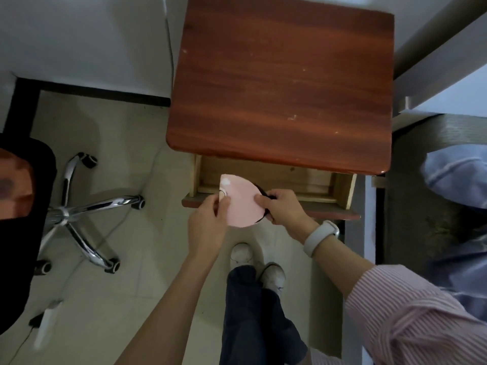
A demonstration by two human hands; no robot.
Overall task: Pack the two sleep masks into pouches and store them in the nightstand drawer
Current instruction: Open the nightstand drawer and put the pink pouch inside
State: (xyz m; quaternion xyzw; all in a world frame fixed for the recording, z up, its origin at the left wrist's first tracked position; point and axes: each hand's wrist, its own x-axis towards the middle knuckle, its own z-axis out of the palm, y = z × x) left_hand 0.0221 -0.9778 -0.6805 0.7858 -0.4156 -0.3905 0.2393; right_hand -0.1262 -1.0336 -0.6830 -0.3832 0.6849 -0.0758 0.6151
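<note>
pink sleep mask [241,200] between left hand [209,219], right hand [283,208]

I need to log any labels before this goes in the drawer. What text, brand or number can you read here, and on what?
None can be read.
Pink sleep mask, held by both hands: only a white patch and a dark curved mark, no letters.
Wristband on the right wrist: blank.
Nightstand top and open drawer: no markings.
</note>
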